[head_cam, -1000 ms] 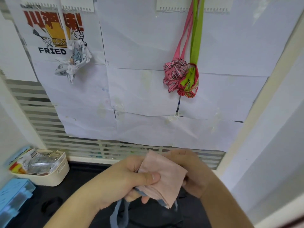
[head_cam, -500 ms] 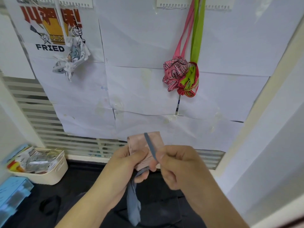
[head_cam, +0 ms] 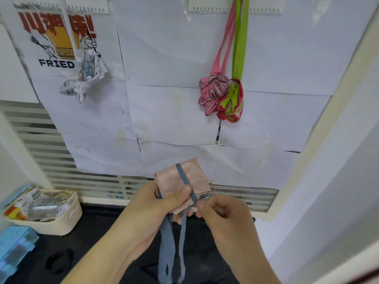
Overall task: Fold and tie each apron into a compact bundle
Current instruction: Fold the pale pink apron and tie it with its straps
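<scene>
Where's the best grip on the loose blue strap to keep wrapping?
Probably pinch the blue strap just below the pink folded apron, from the right side: there it lies flat and taut across the fold, where the right hand fingers already meet it.

The blue straps [head_cam: 171, 251] run off the bottom edge, so their ends do not show. The left hand [head_cam: 151, 212] hides the lower part of the pink apron [head_cam: 180, 181]. The things in the cream basket [head_cam: 51, 224] are too blurry to tell.
</scene>
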Action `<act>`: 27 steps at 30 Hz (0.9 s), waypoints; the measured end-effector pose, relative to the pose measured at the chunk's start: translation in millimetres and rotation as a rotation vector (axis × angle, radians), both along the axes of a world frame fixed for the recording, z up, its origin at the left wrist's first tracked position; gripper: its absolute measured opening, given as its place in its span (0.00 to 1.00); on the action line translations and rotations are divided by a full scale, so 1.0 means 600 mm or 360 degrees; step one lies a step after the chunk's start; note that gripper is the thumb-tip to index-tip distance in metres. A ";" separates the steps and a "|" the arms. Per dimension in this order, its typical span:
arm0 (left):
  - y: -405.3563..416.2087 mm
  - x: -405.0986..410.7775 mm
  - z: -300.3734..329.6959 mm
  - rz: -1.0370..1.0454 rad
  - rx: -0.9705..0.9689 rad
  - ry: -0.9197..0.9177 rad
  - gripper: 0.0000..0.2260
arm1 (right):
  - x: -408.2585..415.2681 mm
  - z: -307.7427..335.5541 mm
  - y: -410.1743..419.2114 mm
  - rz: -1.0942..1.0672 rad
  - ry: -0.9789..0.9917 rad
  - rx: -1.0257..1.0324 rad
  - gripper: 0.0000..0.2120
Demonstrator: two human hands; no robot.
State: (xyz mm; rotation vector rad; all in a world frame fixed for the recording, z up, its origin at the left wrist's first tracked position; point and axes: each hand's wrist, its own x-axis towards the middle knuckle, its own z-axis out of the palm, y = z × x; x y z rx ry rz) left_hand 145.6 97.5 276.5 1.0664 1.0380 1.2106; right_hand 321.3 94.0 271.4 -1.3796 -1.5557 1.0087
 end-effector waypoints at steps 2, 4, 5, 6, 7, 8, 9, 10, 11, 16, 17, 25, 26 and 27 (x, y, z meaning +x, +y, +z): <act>0.000 0.006 0.004 0.0070 -0.0012 -0.0023 0.08 | -0.006 -0.007 -0.004 -0.0139 -0.0176 0.0149 0.06; 0.001 0.008 0.004 0.0145 -0.0036 -0.0037 0.07 | -0.007 -0.016 -0.011 -0.0256 -0.0450 0.0534 0.14; 0.001 0.008 0.002 0.0180 -0.0045 -0.0045 0.07 | -0.005 -0.022 -0.015 -0.0232 -0.0555 0.0774 0.21; 0.001 0.008 0.002 0.0199 -0.0053 -0.0044 0.07 | -0.003 -0.028 -0.018 -0.0160 -0.0631 0.0996 0.25; 0.002 0.008 -0.001 0.0208 -0.0052 -0.0038 0.07 | -0.002 -0.032 -0.023 -0.0062 -0.0688 0.1144 0.27; 0.000 0.009 0.000 0.0191 -0.0052 -0.0046 0.07 | -0.004 -0.033 -0.026 0.0038 -0.0750 0.1237 0.27; -0.002 0.011 0.000 0.0158 -0.0045 -0.0056 0.07 | -0.005 -0.034 -0.026 0.0115 -0.0826 0.1315 0.25; -0.005 0.014 0.001 0.0110 -0.0040 -0.0063 0.08 | -0.006 -0.035 -0.023 0.0167 -0.0885 0.1393 0.22; -0.006 0.016 0.001 0.0070 -0.0024 -0.0060 0.08 | -0.006 -0.036 -0.018 0.0216 -0.0891 0.1459 0.17; -0.014 0.010 0.001 -0.0149 0.0022 0.0184 0.09 | 0.005 -0.020 -0.009 0.0370 -0.0634 0.1559 0.11; -0.015 0.005 -0.002 -0.0202 0.0016 0.0283 0.08 | 0.008 -0.010 -0.010 0.0399 -0.0576 0.1502 0.11; -0.029 0.002 0.004 -0.0656 -0.0091 0.0375 0.05 | 0.028 0.088 0.055 0.0407 -0.0182 0.0762 0.07; -0.031 0.001 0.004 -0.0686 -0.0096 0.0322 0.05 | 0.031 0.096 0.064 0.0405 -0.0134 0.0653 0.08; -0.031 -0.001 0.001 -0.0704 -0.0092 0.0275 0.06 | 0.033 0.101 0.071 0.0404 -0.0091 0.0534 0.09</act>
